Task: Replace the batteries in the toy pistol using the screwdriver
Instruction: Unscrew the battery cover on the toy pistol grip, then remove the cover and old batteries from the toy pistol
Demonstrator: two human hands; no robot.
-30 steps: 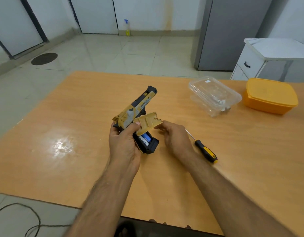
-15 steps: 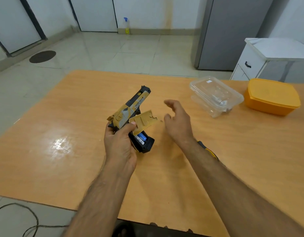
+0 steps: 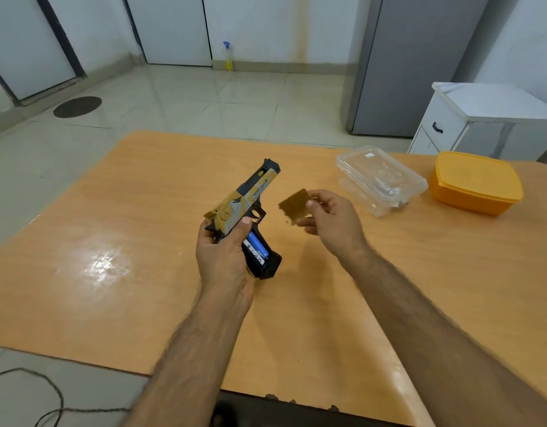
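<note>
My left hand [image 3: 224, 263] grips the yellow and black toy pistol [image 3: 250, 198] by its handle above the wooden table [image 3: 118, 241], barrel pointing away. The handle's compartment lies uncovered, showing blue batteries [image 3: 257, 247] inside. My right hand [image 3: 330, 224] pinches the tan battery cover [image 3: 294, 206] between thumb and fingers, a short way right of the pistol. The screwdriver is hidden, presumably under my right forearm.
A clear plastic container [image 3: 380, 180] and an orange lidded box [image 3: 475, 181] stand at the table's back right. A white cabinet [image 3: 481, 118] and a grey fridge [image 3: 414, 63] are beyond the table. A cable [image 3: 47, 392] lies on the floor at lower left.
My right hand rose from the table, took the battery cover off the pistol and carried it to the right. The left hand lifted the pistol slightly, and the batteries now show.
</note>
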